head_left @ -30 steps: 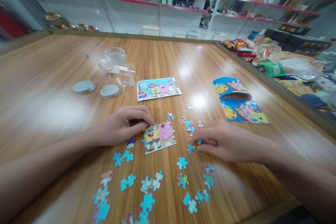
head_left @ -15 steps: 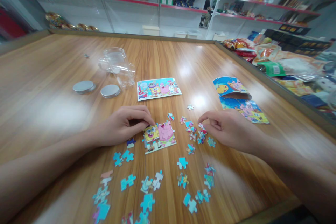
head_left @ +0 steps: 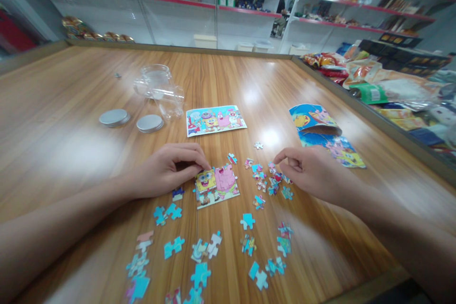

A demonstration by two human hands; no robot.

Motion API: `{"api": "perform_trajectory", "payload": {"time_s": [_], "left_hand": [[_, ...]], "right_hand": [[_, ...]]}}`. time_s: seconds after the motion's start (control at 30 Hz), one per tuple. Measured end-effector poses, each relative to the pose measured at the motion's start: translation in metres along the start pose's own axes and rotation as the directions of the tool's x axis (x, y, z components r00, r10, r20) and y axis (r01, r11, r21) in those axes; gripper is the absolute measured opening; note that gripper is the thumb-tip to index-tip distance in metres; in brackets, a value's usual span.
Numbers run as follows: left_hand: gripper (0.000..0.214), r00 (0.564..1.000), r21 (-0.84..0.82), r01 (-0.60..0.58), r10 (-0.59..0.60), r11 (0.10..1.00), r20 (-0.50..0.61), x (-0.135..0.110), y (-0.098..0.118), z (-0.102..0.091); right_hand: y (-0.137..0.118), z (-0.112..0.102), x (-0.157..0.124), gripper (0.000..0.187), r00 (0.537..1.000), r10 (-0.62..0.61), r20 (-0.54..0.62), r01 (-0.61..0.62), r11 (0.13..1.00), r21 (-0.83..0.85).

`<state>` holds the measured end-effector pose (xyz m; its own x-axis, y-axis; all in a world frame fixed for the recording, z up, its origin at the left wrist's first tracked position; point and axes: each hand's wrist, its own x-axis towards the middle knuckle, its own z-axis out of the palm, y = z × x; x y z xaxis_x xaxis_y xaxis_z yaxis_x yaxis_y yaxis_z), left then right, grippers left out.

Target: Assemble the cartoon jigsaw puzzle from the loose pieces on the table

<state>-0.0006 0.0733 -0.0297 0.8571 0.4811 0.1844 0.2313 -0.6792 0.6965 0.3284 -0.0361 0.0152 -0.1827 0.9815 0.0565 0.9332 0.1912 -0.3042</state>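
Left fingertips touching cardboard puzzle, glossy tabletop

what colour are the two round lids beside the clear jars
Plain silver-grey, both lids; the head view shows them best.

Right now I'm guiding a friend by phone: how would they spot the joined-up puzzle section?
On the wooden table, look nearer than the printed cartoon card, at the fingers of the left hand. The joined section lies there flat. Unlike the loose single pieces around it, it is one block showing a yellow and a pink character.
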Motion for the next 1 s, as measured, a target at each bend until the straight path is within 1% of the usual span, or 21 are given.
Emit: {"api": "perform_trajectory", "payload": {"time_s": [0.1, 0.17, 0.23, 0.33, 0.4, 0.47, 0.53, 0.63, 0.7, 0.77, 0.8, 0.87, 0.93, 1.0], "left_hand": [[0.018, 1.0, -0.003, -0.003, 0.003, 1.0, 0.0, 0.0, 0.0, 0.0], [0.018, 1.0, -0.004, -0.009, 0.009, 1.0, -0.002, 0.0, 0.001, 0.0], [0.018, 1.0, -0.004, -0.013, 0.013, 1.0, -0.005, 0.001, 0.002, 0.0], [0.018, 1.0, -0.005, -0.017, 0.017, 1.0, -0.004, 0.001, 0.003, -0.001], [0.019, 1.0, -0.002, -0.015, 0.015, 1.0, -0.002, 0.001, 0.002, -0.001], [0.019, 1.0, 0.003, -0.012, 0.012, 1.0, -0.002, 0.001, 0.001, -0.001], [0.019, 1.0, 0.007, -0.016, 0.016, 1.0, -0.005, 0.001, 0.001, 0.0], [0.019, 0.999, 0.02, -0.042, 0.042, 0.999, -0.007, 0.0, 0.003, 0.001], [0.019, 0.998, 0.041, -0.065, 0.065, 0.997, 0.003, 0.0, 0.005, 0.002], [0.02, 0.997, 0.062, -0.08, 0.079, 0.995, 0.019, 0.001, 0.006, 0.003], [0.02, 0.996, 0.069, -0.085, 0.083, 0.994, 0.027, 0.001, 0.007, 0.003], [0.02, 0.995, 0.074, -0.091, 0.089, 0.993, 0.036, 0.001, 0.007, 0.003], [0.021, 0.995, 0.072, -0.095, 0.093, 0.993, 0.035, 0.001, 0.007, 0.004], [0.022, 0.995, 0.069, -0.099, 0.097, 0.993, 0.034, 0.001, 0.006, 0.004]], "right_hand": [[0.001, 0.0, 0.0, 0.02, 1.0, 0.011, 0.024, -0.011, 1.0, 0.001], [0.001, 0.002, 0.0, 0.019, 0.999, -0.019, 0.034, 0.018, 1.0, 0.015], [0.0, 0.006, 0.0, 0.021, 0.995, -0.103, -0.001, 0.103, 0.994, 0.028], [-0.007, 0.013, 0.0, 0.028, 0.967, -0.249, -0.052, 0.25, 0.968, 0.015], [-0.012, 0.017, -0.001, 0.029, 0.949, -0.314, -0.024, 0.314, 0.949, 0.02], [-0.015, 0.02, -0.002, 0.028, 0.935, -0.354, 0.017, 0.353, 0.934, 0.051], [-0.014, 0.022, -0.002, 0.024, 0.93, -0.366, 0.023, 0.363, 0.928, 0.084], [-0.008, 0.024, -0.002, 0.017, 0.944, -0.327, -0.036, 0.329, 0.941, 0.072], [-0.004, 0.026, -0.001, 0.021, 0.951, -0.3, -0.079, 0.303, 0.952, 0.034], [-0.003, 0.028, 0.0, 0.032, 0.945, -0.315, -0.087, 0.316, 0.949, -0.009], [-0.004, 0.028, 0.001, 0.038, 0.935, -0.347, -0.073, 0.346, 0.938, -0.03], [-0.006, 0.03, 0.001, 0.045, 0.901, -0.433, -0.025, 0.431, 0.901, -0.058], [-0.009, 0.033, 0.001, 0.045, 0.864, -0.503, 0.006, 0.502, 0.863, -0.054], [-0.01, 0.034, 0.001, 0.041, 0.85, -0.527, -0.002, 0.527, 0.849, -0.033]]}}
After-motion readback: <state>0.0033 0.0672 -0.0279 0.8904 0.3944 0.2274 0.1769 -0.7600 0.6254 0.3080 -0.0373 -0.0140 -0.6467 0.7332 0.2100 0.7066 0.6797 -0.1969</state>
